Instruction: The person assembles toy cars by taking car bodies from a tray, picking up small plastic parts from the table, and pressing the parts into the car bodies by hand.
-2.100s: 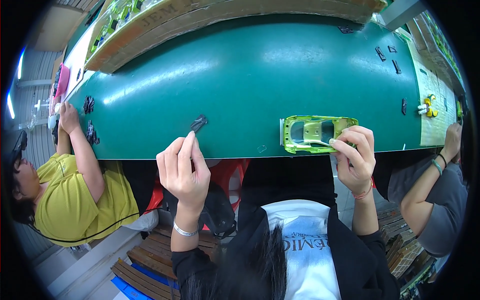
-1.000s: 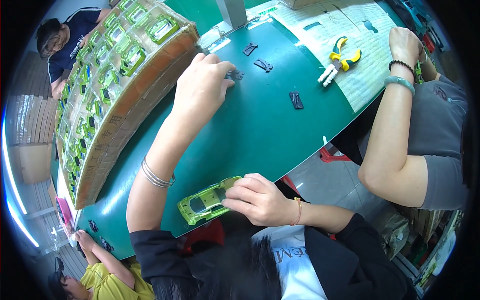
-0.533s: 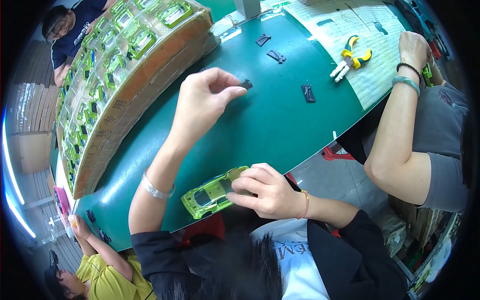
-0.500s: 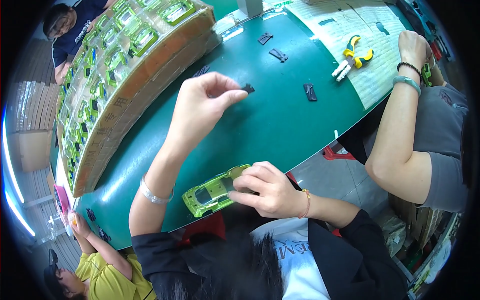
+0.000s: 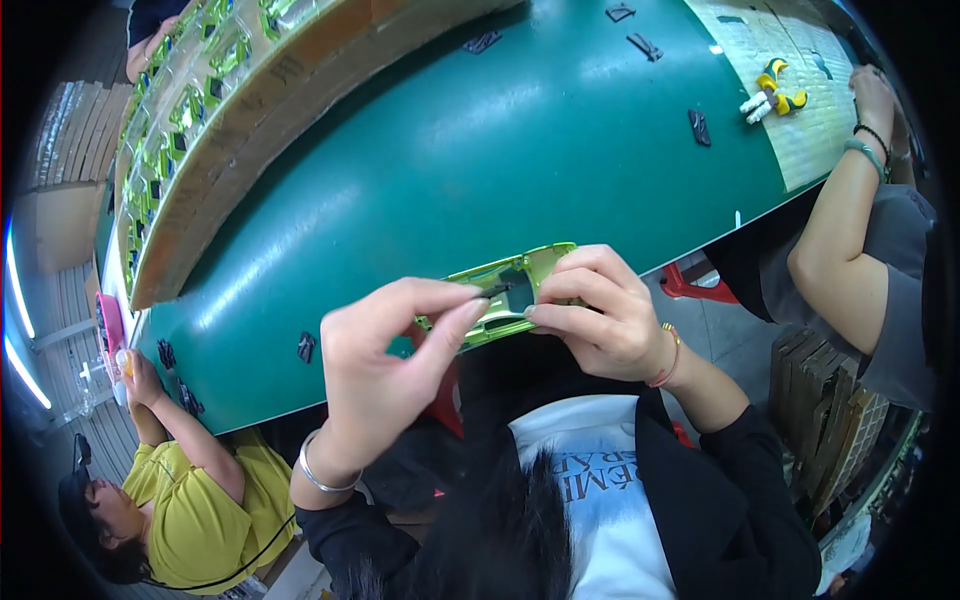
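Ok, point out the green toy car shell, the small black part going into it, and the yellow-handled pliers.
green toy car shell [image 5: 545, 262], head view, on its upper right rim.
small black part [image 5: 497, 291], head view, mid-piece at the left fingertips.
yellow-handled pliers [image 5: 781, 98], head view, on a yellow handle.

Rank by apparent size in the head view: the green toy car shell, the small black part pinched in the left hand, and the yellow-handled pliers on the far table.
1. green toy car shell, though it sits closest to the camera.
2. yellow-handled pliers, farther off, so the gap is unsure.
3. small black part at the left hand fingertips.
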The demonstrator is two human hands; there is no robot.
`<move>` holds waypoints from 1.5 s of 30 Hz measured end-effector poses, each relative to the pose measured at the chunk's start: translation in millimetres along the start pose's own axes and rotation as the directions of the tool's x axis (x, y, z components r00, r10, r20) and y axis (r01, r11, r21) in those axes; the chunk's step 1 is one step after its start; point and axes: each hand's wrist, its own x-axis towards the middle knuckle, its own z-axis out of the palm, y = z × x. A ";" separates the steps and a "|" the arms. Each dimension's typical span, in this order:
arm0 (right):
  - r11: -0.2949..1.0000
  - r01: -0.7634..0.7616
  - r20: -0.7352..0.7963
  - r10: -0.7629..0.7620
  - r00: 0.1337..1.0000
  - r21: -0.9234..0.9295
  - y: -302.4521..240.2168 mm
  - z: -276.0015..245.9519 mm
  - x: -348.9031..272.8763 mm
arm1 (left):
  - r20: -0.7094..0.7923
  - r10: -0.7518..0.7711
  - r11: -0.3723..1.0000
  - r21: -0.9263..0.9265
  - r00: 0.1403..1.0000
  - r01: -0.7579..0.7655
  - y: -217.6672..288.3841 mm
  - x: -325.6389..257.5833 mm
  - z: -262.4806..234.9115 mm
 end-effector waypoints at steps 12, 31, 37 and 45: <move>0.991 0.102 0.033 -0.105 0.994 0.082 1.2 6.8 -11.0 | 0.010 0.211 0.946 0.250 0.977 -0.206 -21.7 -31.6 19.8; 0.960 0.281 0.011 -0.281 0.960 0.009 10.2 11.7 -9.8 | 0.125 0.355 0.827 0.419 0.926 -0.374 -19.8 -31.8 19.4; 0.956 0.294 0.051 -0.294 0.954 0.013 14.6 11.1 -16.1 | 0.114 0.418 0.747 0.522 0.901 -0.412 -25.2 -33.7 20.8; 0.939 0.338 -0.014 -0.340 0.940 -0.061 14.3 16.4 -12.2 | 0.218 0.363 0.722 0.549 0.906 -0.421 -18.3 -30.4 14.0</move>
